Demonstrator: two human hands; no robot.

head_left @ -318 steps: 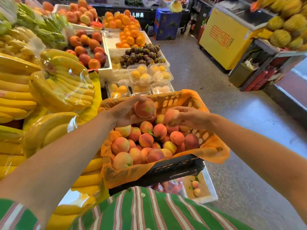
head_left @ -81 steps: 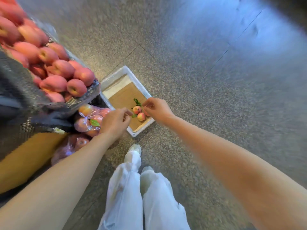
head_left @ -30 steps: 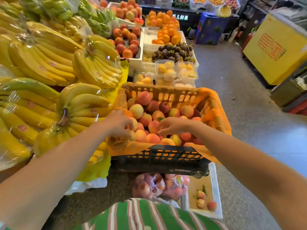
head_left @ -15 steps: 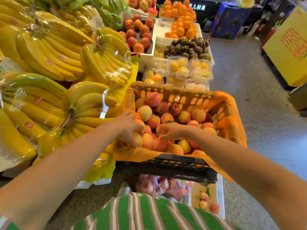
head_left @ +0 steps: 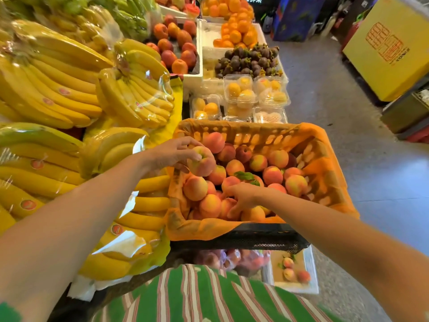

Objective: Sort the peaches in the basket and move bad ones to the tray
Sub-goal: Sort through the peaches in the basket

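Observation:
A black basket lined with orange plastic holds a heap of peaches. My left hand grips one pink-yellow peach lifted a little above the heap at the basket's left side. My right hand lies palm down on the peaches at the front, fingers curled among them; whether it grips one I cannot tell. On the floor below the basket's right corner sits a white tray with three peaches on brown card.
Wrapped banana bunches crowd the left. Behind the basket stand clear boxes of yellow fruit, mangosteens and oranges. Bagged peaches lie under the basket. Grey floor runs along the right, with a yellow box.
My left hand has lifted a peach off the heap's left side and raised it. My right hand has slid a little lower among the front peaches.

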